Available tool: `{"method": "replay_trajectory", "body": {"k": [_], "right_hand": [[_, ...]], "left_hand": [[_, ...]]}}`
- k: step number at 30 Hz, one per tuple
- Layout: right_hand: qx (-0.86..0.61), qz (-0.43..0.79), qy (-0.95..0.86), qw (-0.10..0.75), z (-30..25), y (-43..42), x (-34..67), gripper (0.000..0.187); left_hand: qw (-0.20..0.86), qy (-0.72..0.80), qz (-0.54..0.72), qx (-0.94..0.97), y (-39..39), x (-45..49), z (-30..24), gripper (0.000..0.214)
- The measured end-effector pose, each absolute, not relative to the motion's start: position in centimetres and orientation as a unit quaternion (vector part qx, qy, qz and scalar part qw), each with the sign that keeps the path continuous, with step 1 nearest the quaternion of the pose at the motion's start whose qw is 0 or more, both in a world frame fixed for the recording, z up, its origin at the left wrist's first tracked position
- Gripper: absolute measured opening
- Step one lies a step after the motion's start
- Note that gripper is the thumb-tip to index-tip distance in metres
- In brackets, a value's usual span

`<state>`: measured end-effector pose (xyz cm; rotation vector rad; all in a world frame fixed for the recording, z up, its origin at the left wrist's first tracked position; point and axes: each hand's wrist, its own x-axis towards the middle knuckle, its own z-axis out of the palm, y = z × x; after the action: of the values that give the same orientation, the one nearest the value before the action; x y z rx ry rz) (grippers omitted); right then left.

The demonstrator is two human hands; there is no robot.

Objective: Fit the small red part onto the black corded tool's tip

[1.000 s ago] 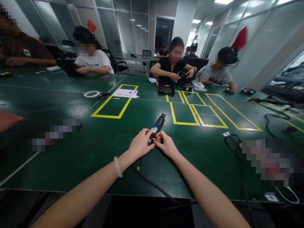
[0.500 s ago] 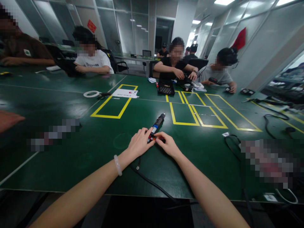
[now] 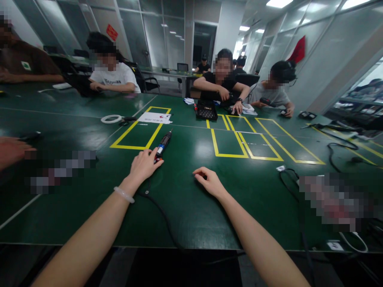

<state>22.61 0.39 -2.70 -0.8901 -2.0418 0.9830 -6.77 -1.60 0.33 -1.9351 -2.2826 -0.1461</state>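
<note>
My left hand [image 3: 145, 164] is wrapped around the lower body of an electric screwdriver [image 3: 164, 144], dark with a blue band. Its bit end points forward and to the right over the green table. A black cable [image 3: 164, 215] runs from near this hand toward the table's front edge. My right hand [image 3: 208, 181] is to the right, apart from the screwdriver, at the table surface. Its fingers are curled, with thumb and index tips close together, and no object shows in them. A pale bracelet [image 3: 124, 195] circles my left wrist.
Yellow tape rectangles [image 3: 230, 155] mark the green table [image 3: 185, 203]. A white paper [image 3: 154, 117] and coiled white cable [image 3: 111, 119] lie ahead left. A black parts case [image 3: 206, 110] stands across the table, near several seated people. Black cables [image 3: 290, 187] lie at right.
My left hand has moved left with the electric screwdriver, away from my right hand. The right fingers, formerly at the screwdriver's lower end, are now clear of it. The right hand stays nearly in place.
</note>
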Motion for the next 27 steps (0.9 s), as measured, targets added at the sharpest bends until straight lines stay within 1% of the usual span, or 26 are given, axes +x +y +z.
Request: {"method": "replay_trajectory", "body": {"k": [6,11,15,19,23,27], "right_hand": [[-0.342,0.37,-0.793,0.342,-2.5,0.4,22.7,0.016],[-0.343,0.364,-0.797,0.339,-2.8,0.5,22.7,0.016],[-0.341,0.362,-0.801,0.334,-2.9,0.5,22.7,0.016],[-0.341,0.358,-0.802,0.334,-3.0,0.6,22.6,0.016],[-0.338,0.356,-0.805,0.333,-3.0,0.6,22.6,0.016],[-0.339,0.353,-0.805,0.334,-3.1,0.6,22.6,0.016]], "left_hand": [[0.05,-0.828,-0.052,-0.555,-1.9,-12.9,0.4,0.068],[0.046,-0.857,-0.047,-0.511,-2.6,-15.7,0.8,0.07],[0.079,-0.866,-0.048,-0.491,-3.1,-15.9,0.8,0.064],[0.128,-0.85,-0.077,-0.504,-3.5,-15.4,0.7,0.054],[0.105,-0.858,-0.08,-0.497,-3.6,-15.1,1.1,0.042],[0.094,-0.869,-0.062,-0.482,-3.4,-14.9,1.5,0.045]]}}
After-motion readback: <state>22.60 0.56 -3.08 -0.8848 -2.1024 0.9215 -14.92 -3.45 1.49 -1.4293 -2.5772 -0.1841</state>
